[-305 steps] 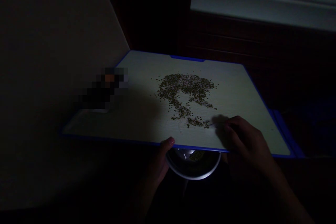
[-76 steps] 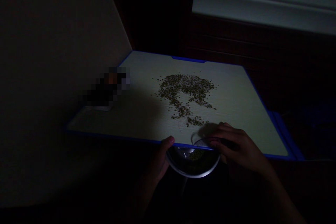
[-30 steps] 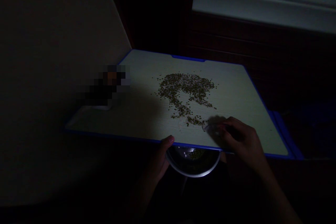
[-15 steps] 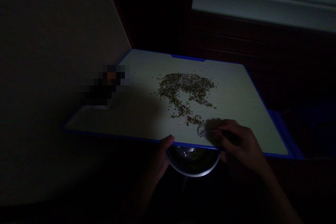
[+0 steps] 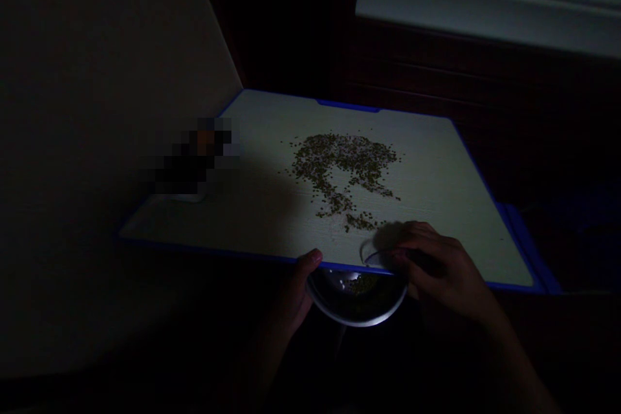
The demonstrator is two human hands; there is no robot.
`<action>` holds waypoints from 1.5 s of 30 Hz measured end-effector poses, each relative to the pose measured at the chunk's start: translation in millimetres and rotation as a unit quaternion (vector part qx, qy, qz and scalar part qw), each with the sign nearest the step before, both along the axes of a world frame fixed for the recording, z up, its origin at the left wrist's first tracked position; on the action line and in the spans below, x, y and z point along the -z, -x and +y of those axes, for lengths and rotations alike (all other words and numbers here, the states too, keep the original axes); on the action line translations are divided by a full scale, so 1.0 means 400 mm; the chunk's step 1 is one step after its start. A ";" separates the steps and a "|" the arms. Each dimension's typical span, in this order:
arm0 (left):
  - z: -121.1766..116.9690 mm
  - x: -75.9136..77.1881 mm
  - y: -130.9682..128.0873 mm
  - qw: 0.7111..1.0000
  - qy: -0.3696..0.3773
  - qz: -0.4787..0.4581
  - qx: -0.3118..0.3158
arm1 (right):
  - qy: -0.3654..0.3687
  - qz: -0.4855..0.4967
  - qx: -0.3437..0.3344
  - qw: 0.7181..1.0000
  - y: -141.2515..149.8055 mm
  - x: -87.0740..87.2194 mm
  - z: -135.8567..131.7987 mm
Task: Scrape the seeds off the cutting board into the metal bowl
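Observation:
A pale board with a blue rim (image 5: 436, 174) lies in front of me in dim light. Small greenish seeds (image 5: 342, 171) are scattered over its middle, trailing toward the near edge. My left hand (image 5: 294, 297) holds a metal bowl (image 5: 356, 301) just below that edge, thumb on the board's rim. Some seeds lie inside the bowl. My right hand (image 5: 439, 268) is closed on a small clear, cup-like piece (image 5: 376, 255) at the board's near edge, right above the bowl.
A dark object with an orange spot (image 5: 191, 162) stands on the board's left part. A pale wall (image 5: 107, 110) rises to the left. A light ledge (image 5: 485, 0) runs across the top right. Everything below the board is dark.
My right hand has drawn the clear piece from the seed trail back to the board's near edge over the bowl. The left hand and bowl have stayed put.

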State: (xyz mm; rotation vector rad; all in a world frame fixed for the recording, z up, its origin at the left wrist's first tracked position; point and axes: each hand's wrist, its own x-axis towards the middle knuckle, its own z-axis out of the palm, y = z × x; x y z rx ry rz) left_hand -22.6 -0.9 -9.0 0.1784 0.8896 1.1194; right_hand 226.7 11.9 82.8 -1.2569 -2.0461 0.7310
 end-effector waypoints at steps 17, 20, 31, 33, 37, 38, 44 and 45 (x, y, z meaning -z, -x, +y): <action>0.003 -0.002 -0.001 1.000 -0.001 0.002 0.021 | -0.002 0.012 -0.021 1.000 -0.008 0.009 -0.002; 0.004 -0.010 -0.004 1.000 -0.002 -0.002 0.020 | -0.016 0.019 -0.033 0.999 -0.009 0.010 0.000; 0.000 0.007 0.002 1.000 0.000 -0.002 -0.001 | 0.005 0.103 0.317 0.943 -0.003 0.018 0.001; 0.001 0.008 0.003 1.000 -0.004 -0.005 0.002 | 0.005 0.083 0.296 0.952 -0.003 0.021 0.003; 0.001 0.004 0.001 1.000 -0.011 -0.008 -0.001 | 0.001 0.046 0.284 0.958 -0.005 0.029 0.003; 0.001 0.002 0.000 1.000 -0.013 -0.008 -0.003 | 0.000 0.040 0.288 0.957 -0.005 0.030 0.004; 0.001 -0.004 -0.002 1.000 0.005 0.009 -0.021 | 0.000 0.009 0.285 0.958 -0.006 0.038 0.011; 0.001 -0.004 -0.002 1.000 0.010 0.012 -0.022 | 0.000 0.008 0.280 0.960 -0.006 0.038 0.012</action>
